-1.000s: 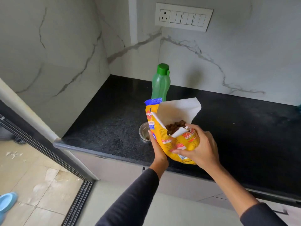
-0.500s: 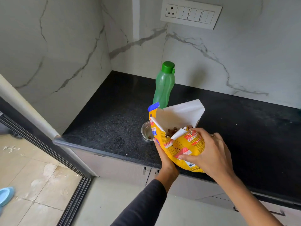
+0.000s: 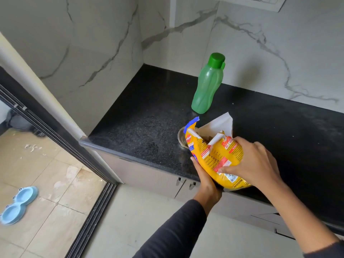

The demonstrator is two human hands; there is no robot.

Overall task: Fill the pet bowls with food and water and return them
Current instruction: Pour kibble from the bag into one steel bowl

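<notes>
A yellow pet food bag with a torn open top is tilted to the left over a small steel bowl on the black counter. My left hand grips the bag from below. My right hand holds its upper right side. Brown kibble shows inside the bag's mouth. The bag hides most of the bowl. A green water bottle with its cap on stands upright behind the bag. A light blue double pet bowl stand lies on the floor at the far left.
Marble walls close the counter's left side and back. Cabinet fronts with small handles sit under the counter edge. A dark sliding-door track separates the kitchen floor from the tiled floor with the blue stand. A switch plate is at the top.
The bag has tipped further left and lower over the steel bowl. My view has swung left and down, bringing the blue bowl stand more into sight.
</notes>
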